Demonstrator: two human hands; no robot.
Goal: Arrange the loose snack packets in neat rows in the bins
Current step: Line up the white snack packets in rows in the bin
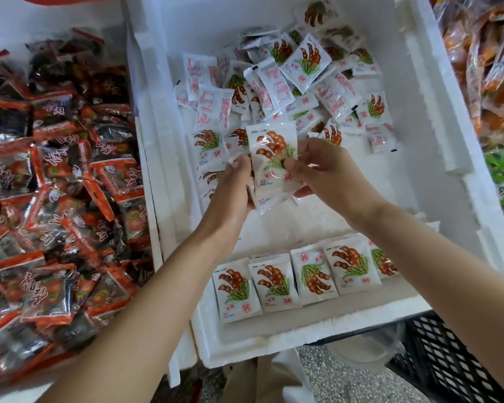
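As it hangs over the bin, packet stack clasped in left grip, pinched by right grip

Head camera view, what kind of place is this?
Probably a shop's loose-snack display: a white foam bin of white packets, red packets heaped beside it, orange packs on the right.

left hand, right hand, both gripping
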